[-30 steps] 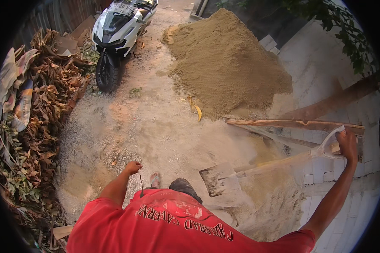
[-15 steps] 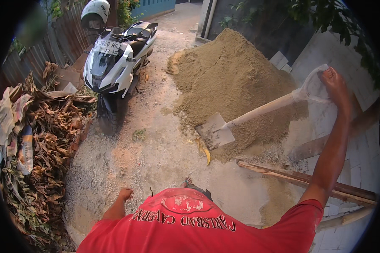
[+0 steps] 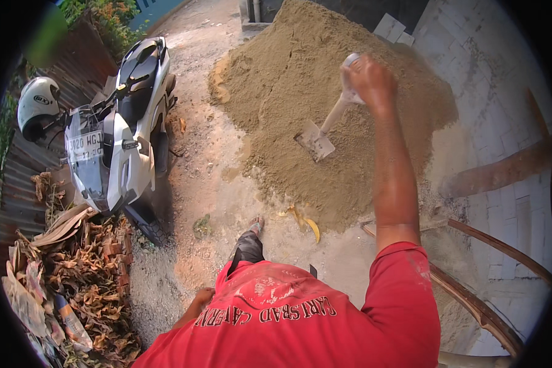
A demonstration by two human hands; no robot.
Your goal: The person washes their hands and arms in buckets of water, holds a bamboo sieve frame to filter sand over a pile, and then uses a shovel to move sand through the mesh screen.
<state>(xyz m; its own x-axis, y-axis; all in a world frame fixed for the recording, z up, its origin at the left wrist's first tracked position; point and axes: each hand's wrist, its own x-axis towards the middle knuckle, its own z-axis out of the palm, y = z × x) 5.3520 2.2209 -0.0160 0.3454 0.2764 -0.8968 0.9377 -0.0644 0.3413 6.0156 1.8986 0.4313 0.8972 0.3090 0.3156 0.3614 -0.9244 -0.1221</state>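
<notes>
Perhaps the flat-bladed shovel (image 3: 333, 117), its blade (image 3: 315, 141) over the near slope of the sand pile (image 3: 313, 67), could twist if it bites unevenly, because the right hand (image 3: 372, 83) alone clamps its D-handle (image 3: 350, 96), while whether the left hand (image 3: 203, 299) is closed I cannot tell.

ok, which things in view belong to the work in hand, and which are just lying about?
In use:
- shovel, held in the right hand
- sand pile, shovel blade at it; contact unclear

Just around:
- motorbike
- helmet
- dry leaves
- wooden strip
- yellow scrap
</notes>
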